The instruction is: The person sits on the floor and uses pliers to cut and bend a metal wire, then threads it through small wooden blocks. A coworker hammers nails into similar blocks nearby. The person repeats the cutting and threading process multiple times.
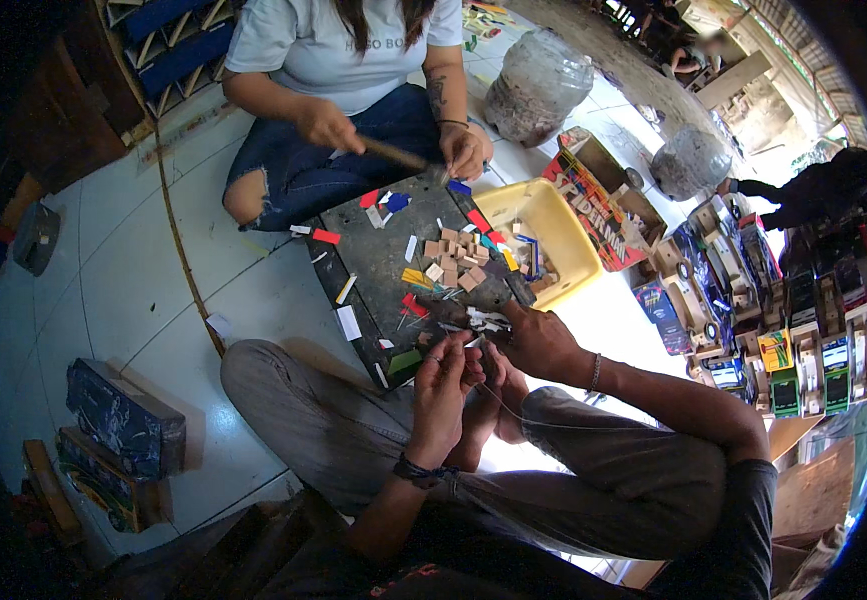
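Observation:
I sit cross-legged on the floor with both hands at the near edge of a dark work board [378, 255]. My left hand [443, 380] has its fingers curled and pinches a small pale piece just off the board's corner. My right hand [538, 340] grips a dark tool [498, 294] whose head rests on the board's near edge, beside a small white part [483, 320]. Small wooden blocks [453, 262] and coloured scraps of red, blue, yellow and white lie across the board. A thin thread runs over my right knee.
Across the board another person sits, one hand [328, 125] on a wooden-handled hammer [393, 154], the other hand [465, 150] at the board's far corner. A yellow tray [553, 225] lies right of the board. Wooden toy trucks [753, 300] crowd the right; boxes [123, 415] lie left.

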Demonstrator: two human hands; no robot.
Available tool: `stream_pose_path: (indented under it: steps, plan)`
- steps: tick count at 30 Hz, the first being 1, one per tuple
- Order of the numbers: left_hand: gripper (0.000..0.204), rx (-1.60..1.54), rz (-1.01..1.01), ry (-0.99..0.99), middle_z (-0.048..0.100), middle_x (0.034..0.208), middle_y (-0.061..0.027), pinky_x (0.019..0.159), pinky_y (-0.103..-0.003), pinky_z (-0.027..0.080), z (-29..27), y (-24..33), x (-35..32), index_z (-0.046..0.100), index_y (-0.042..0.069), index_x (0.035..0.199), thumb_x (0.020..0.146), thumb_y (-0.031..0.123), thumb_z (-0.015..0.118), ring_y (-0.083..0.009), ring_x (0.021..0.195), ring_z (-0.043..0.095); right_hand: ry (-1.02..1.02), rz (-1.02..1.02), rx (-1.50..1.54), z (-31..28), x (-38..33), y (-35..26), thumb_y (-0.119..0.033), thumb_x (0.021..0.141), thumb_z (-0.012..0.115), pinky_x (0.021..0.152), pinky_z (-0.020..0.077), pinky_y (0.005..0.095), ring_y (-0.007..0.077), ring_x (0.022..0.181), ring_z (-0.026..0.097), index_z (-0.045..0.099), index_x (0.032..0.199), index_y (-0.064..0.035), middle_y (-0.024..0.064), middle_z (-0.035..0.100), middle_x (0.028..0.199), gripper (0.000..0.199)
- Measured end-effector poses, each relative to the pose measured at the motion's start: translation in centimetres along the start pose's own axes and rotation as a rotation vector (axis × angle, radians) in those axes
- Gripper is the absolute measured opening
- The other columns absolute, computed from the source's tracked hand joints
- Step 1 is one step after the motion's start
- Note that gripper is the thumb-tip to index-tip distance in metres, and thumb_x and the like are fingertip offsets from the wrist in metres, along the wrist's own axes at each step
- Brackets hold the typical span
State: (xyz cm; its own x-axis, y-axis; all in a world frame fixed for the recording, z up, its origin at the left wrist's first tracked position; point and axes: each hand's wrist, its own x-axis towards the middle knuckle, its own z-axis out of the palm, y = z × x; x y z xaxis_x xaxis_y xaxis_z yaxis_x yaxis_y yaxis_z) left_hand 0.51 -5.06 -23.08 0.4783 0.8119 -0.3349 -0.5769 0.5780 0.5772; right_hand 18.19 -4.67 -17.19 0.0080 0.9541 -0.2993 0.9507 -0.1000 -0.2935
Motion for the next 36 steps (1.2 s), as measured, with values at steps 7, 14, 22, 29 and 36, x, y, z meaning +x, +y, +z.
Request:
stream_pose_path:
  steps: [7,14,22,29,36]
  plan:
    - [0.032,-0.248,-0.134,0.091,0.053,0.090,0.0003,0.068,-0.026,0.052,2.0,0.7,-1.5,0.046,0.016,0.133,0.102,0.026,0.046,-0.0115,0.072,0.059,-0.023,-0.026,0.192,-3.6,0.3,-0.7,-0.035,0.096,0.055,0.072,0.0510,0.0414,0.0350,0.081,0.066,0.057,0.110,-0.0013,0.0201,0.066,0.082,0.037]
    - [0.049,-0.303,-0.172,-0.239,0.055,0.101,-0.0007,0.076,-0.025,0.051,1.6,2.1,-1.4,0.029,0.019,0.149,0.102,0.019,0.045,-0.0089,0.082,0.054,-0.267,0.105,0.346,-5.3,0.4,0.5,-0.042,0.100,0.048,0.066,0.0482,0.0315,0.0138,0.072,0.059,0.062,0.099,-0.0047,0.0076,0.066,0.080,0.040]
    - [0.038,-0.137,-0.054,-0.094,0.060,0.114,-0.0046,0.078,-0.021,0.049,0.6,2.8,-0.3,0.047,0.006,0.137,0.101,0.016,0.050,-0.0048,0.084,0.054,-0.294,0.091,0.494,-5.3,0.0,1.6,-0.041,0.100,0.046,0.042,0.0445,0.0285,0.0108,0.047,0.052,0.060,0.104,-0.0015,0.0064,0.061,0.066,0.042]
    - [0.029,0.037,0.010,-0.014,0.064,0.097,-0.0029,0.072,-0.020,0.049,0.2,2.4,0.0,0.059,0.004,0.121,0.101,0.022,0.051,-0.0051,0.079,0.056,-0.313,-0.019,0.372,-3.4,-1.3,0.2,-0.036,0.098,0.049,0.067,0.0511,0.0393,0.0255,0.072,0.063,0.058,0.107,0.0003,0.0170,0.064,0.079,0.038]
    - [0.031,0.173,0.044,-0.001,0.066,0.090,-0.0003,0.066,-0.019,0.049,-0.3,2.0,0.3,0.062,0.005,0.116,0.100,0.030,0.053,-0.0040,0.075,0.059,-0.402,0.009,0.311,-3.5,-1.4,-1.0,-0.038,0.098,0.050,0.075,0.0508,0.0425,0.0364,0.086,0.065,0.055,0.114,0.0005,0.0230,0.066,0.091,0.042]
